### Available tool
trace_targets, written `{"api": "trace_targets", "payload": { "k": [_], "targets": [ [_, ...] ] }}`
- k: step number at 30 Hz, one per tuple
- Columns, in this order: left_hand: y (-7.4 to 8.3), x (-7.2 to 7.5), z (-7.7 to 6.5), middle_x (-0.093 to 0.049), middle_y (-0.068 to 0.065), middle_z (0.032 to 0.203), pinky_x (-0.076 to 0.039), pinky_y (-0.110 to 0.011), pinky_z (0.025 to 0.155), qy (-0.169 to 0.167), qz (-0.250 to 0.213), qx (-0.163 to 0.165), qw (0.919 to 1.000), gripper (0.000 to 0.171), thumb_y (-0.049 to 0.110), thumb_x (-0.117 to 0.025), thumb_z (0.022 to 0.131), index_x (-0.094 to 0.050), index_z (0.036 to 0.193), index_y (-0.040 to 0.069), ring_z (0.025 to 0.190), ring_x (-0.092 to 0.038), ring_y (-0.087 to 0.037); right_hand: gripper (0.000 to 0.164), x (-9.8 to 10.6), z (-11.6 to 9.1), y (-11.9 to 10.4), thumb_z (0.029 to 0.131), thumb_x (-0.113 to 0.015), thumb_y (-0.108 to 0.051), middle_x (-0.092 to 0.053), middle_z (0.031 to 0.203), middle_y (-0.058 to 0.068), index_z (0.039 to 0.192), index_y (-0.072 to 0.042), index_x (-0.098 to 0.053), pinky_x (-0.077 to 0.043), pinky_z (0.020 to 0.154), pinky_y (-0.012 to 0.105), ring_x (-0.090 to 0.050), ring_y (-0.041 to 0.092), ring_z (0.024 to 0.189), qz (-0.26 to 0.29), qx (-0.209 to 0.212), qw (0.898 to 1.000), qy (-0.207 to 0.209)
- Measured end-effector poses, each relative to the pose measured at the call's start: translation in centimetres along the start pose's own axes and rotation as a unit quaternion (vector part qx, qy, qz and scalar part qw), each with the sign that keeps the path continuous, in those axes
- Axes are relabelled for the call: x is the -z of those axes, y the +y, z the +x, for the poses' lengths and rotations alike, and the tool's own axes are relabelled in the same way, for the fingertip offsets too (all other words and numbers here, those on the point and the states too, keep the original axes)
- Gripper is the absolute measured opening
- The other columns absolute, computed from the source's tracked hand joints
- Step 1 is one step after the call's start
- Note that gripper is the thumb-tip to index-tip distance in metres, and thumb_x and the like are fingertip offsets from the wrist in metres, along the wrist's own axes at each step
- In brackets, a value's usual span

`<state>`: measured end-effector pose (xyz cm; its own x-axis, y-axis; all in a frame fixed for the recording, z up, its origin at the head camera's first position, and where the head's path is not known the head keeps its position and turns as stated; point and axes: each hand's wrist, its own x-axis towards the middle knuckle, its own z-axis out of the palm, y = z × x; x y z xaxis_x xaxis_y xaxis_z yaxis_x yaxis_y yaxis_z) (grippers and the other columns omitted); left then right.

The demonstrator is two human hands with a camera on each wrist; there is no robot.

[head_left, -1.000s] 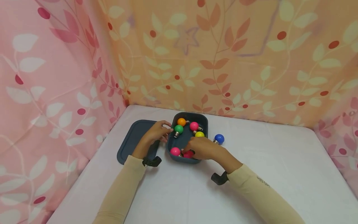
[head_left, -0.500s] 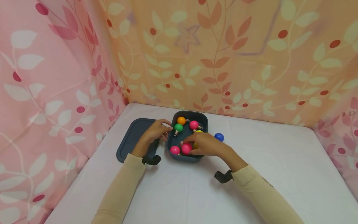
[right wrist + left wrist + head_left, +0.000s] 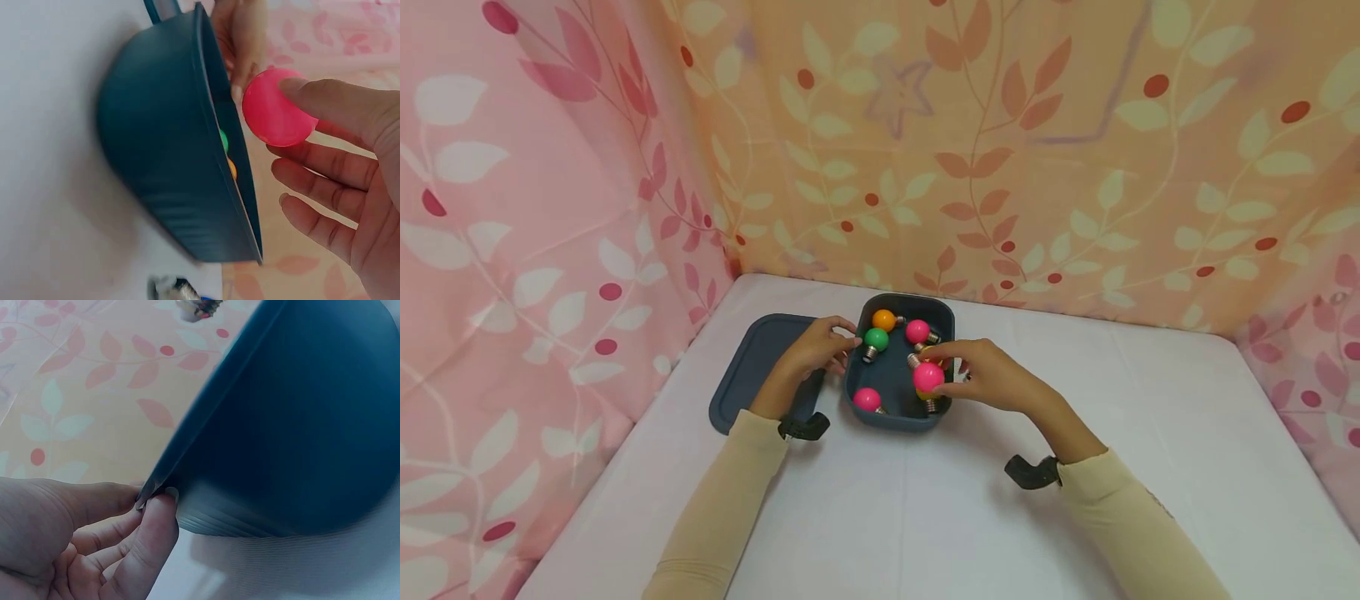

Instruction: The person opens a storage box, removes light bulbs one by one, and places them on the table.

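My left hand (image 3: pixel 816 346) pinches the left rim of a dark blue-grey plastic box (image 3: pixel 895 423); in the left wrist view thumb and finger meet at its edge (image 3: pixel 206 428). Over the box's right side, my right hand (image 3: pixel 996 375) holds a pink light bulb (image 3: pixel 928 377) between thumb and fingers, its screw base pointing up and left. Inside the box lie an orange bulb (image 3: pixel 883 320), a green bulb (image 3: pixel 876 339), two more pink bulbs, one at the back (image 3: pixel 917 331) and one in front (image 3: pixel 867 399), and yellow ones partly hidden by the held bulb and fingers.
A flat dark lid (image 3: pixel 737 383) lies left of the box, partly under the left forearm. Right of the box, a bulb's metal base (image 3: pixel 172 287) shows on the white-covered table (image 3: pixel 865 508). Patterned curtains (image 3: pixel 820 167) stand behind and beside the table.
My right hand has picked the pink bulb up from the box's near end and carried it up and to the right. My left hand has stayed at the rim.
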<state>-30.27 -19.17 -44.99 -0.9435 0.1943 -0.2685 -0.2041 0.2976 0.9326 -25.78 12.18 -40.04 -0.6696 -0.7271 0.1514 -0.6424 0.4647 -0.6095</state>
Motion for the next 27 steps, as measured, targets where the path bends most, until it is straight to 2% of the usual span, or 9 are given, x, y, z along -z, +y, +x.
{"api": "trace_targets", "payload": {
  "k": [4, 7, 14, 22, 27],
  "targets": [
    [0.0, 0.0, 0.1, -0.062, -0.023, 0.088, -0.056, -0.034, 0.056, -0.007, -0.001, -0.001, 1.0000, 0.039, 0.023, -0.064, 0.091, -0.049, 0.123, 0.006, 0.061, -0.059, -0.023, 0.041, 0.9, -1.3, 0.6, 0.081, -0.076, -0.026, -0.061, 0.108, -0.016, 0.119, -0.026, -0.063, -0.052, 0.072, 0.030, -0.056, 0.008, 0.088, 0.004, -0.009, 1.000, 0.019],
    [0.0, 0.0, 0.0, -0.062, -0.022, 0.086, -0.056, -0.035, 0.056, -0.007, -0.001, 0.000, 1.0000, 0.039, 0.023, -0.065, 0.090, -0.050, 0.123, 0.007, 0.059, -0.059, -0.022, 0.040, 1.4, -2.2, 1.2, 0.081, -0.075, -0.025, -0.062, 0.108, -0.014, 0.119, -0.024, -0.062, -0.052, 0.075, 0.034, -0.057, 0.010, 0.090, 0.007, -0.005, 1.000, 0.026],
    [0.2, 0.0, -0.1, -0.063, -0.016, 0.078, -0.056, -0.042, 0.059, -0.007, -0.014, -0.007, 0.9999, 0.039, 0.019, -0.065, 0.090, -0.050, 0.123, 0.004, 0.057, -0.059, -0.023, 0.042, 2.4, -4.0, 2.2, 0.080, -0.074, -0.040, -0.061, 0.108, -0.017, 0.118, -0.028, -0.062, -0.048, 0.075, 0.039, -0.055, 0.012, 0.092, -0.017, -0.031, 0.998, 0.051],
    [0.1, 0.2, -0.2, -0.062, -0.018, 0.079, -0.056, -0.037, 0.056, -0.013, -0.018, -0.007, 0.9997, 0.037, 0.019, -0.064, 0.090, -0.050, 0.122, 0.005, 0.057, -0.058, -0.022, 0.042, 2.9, -6.0, 3.6, 0.081, -0.074, -0.036, -0.061, 0.108, -0.016, 0.119, -0.027, -0.062, -0.048, 0.073, 0.034, -0.055, 0.014, 0.093, -0.046, -0.059, 0.994, 0.074],
    [0.2, 0.2, -0.2, -0.062, -0.018, 0.079, -0.056, -0.035, 0.054, -0.013, -0.013, -0.006, 0.9998, 0.038, 0.020, -0.064, 0.091, -0.050, 0.122, 0.005, 0.057, -0.058, -0.022, 0.040, 2.9, -7.0, 4.5, 0.080, -0.075, -0.034, -0.062, 0.106, -0.014, 0.118, -0.025, -0.063, -0.050, 0.073, 0.039, -0.055, 0.014, 0.093, -0.057, -0.070, 0.991, 0.095]
  ]
}}
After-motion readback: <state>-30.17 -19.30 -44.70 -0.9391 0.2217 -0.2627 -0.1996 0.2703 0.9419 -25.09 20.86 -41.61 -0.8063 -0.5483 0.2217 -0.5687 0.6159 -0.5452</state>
